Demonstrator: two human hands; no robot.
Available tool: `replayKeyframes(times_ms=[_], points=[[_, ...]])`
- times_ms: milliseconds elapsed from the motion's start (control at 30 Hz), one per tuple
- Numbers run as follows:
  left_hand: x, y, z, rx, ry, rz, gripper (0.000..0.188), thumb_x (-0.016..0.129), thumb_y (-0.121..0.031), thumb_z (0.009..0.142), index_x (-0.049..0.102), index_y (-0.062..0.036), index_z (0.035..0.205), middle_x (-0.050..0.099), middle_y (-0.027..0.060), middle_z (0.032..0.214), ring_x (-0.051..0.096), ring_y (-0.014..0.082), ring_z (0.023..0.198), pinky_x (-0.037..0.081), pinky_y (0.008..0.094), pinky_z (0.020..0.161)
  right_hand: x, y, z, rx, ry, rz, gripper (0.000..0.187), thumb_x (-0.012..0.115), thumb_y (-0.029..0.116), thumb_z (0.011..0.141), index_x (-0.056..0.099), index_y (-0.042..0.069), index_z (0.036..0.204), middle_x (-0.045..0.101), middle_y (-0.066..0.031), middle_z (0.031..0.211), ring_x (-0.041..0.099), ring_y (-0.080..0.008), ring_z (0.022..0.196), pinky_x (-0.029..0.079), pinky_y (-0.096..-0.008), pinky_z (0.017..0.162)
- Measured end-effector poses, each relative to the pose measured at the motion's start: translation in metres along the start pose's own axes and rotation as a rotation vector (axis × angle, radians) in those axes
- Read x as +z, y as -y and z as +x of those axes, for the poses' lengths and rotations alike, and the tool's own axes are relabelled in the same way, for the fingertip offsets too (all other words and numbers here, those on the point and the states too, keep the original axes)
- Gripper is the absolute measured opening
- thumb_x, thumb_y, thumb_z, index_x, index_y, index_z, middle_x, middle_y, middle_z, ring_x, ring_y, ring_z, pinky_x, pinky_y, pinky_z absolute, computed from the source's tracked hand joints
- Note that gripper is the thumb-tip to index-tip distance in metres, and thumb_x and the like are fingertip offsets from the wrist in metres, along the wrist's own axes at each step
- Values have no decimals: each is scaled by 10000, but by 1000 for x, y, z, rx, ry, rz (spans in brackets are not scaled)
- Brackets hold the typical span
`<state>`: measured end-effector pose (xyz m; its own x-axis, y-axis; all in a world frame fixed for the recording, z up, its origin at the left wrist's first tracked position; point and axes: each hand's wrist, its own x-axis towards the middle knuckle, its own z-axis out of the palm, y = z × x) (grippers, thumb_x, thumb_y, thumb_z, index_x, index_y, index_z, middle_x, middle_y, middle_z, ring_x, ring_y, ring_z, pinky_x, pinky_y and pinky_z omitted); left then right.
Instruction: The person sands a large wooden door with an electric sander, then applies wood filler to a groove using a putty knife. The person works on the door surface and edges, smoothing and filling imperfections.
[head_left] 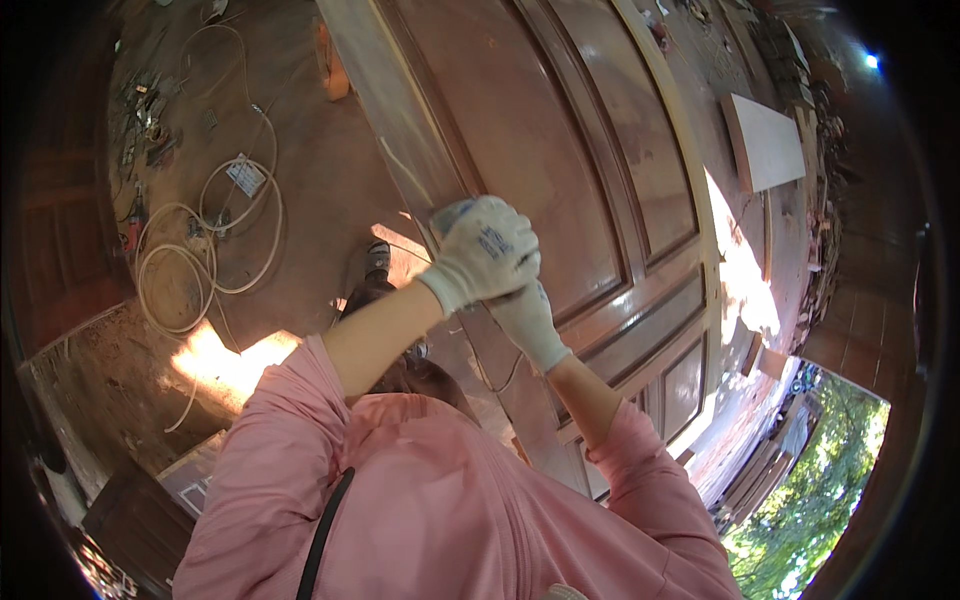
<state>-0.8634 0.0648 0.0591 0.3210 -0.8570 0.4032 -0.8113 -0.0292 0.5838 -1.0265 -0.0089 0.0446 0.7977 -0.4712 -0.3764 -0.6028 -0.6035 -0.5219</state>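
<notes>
A large brown panelled wooden door (520, 110) lies in front of me, running from far centre to near right. My left hand (485, 250), in a white glove with blue print, is closed over its left edge strip. A blue-grey patch (455, 213) shows at the front of that hand; I cannot tell whether it is a tool. Just behind and below, my right hand (530, 322), also gloved, is closed with its fingers hidden by the left. What the hands hold is covered. A thin dark cord (508, 380) hangs near my right wrist.
A pale hose (215, 270) lies coiled on the brown floor at left, with small scattered tools and scraps (150, 125) beyond it. An orange piece (332, 65) stands by the door's far left side. A white-topped board (765, 145) lies at right. My shoe (377, 260) shows beside the door.
</notes>
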Motion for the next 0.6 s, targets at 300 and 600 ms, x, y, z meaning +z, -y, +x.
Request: replayKeyframes(times_ms=[300, 600], points=[[-60, 157, 86, -157, -67, 168, 233, 629, -331, 861, 722, -139, 770, 702, 57, 831, 677, 280, 875, 495, 422, 908, -20, 93, 190, -64, -70, 96, 434, 840, 209, 803, 691, 0, 1153, 755, -204, 1101, 712, -378, 1071, 556, -436, 885], [-57, 181, 118, -134, 22, 286, 288, 564, -345, 899, 748, -133, 832, 736, 56, 880, 690, 290, 872, 502, 432, 899, -30, 91, 227, 17, 132, 458, 537, 846, 207, 786, 639, -9, 1233, 755, -155, 1107, 718, -268, 1014, 551, -386, 874]])
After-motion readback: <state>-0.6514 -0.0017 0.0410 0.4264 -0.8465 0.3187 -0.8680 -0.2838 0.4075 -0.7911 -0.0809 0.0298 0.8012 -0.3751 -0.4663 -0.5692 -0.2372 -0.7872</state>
